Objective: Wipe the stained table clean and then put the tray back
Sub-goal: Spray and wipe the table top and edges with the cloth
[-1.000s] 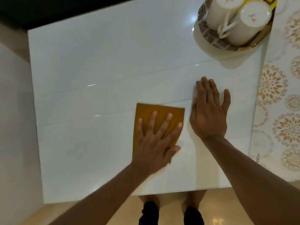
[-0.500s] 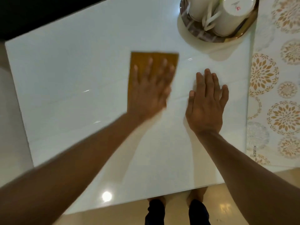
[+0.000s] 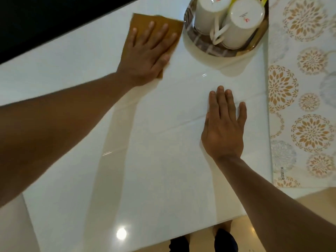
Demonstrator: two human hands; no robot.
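Two bare hands lay on the glossy white surface [image 3: 160, 179]. The left hand [image 3: 145, 57] was pressed flat on one mustard-brown cloth [image 3: 163, 22] at the far side, just left of the tray, its fingers [image 3: 161, 31] spread wide and gripping nothing, only pinning the cloth down. The cloth's far edge lay close to the surface's far edge, where a dark area began. The right hand [image 3: 224, 128] rested palm down nearer the middle right, fingers straight and close together, thumb out to the side, holding nothing.

One oval tray [image 3: 209, 49] with a brownish checked floor and a shiny gold rim stood at the far right of the surface, apart from the cloth by a narrow strip. On it stood two white mugs [image 3: 241, 20] turned upside down, side by side and touching or nearly so, their handles pointing toward the near side. Something yellow showed behind them (too little of it to tell what).

One patterned mat [image 3: 305, 106] with orange and grey floral rounds covered the right edge. One bright lamp reflection [image 3: 121, 233] shone near the front. No stain could be made out on the white top.
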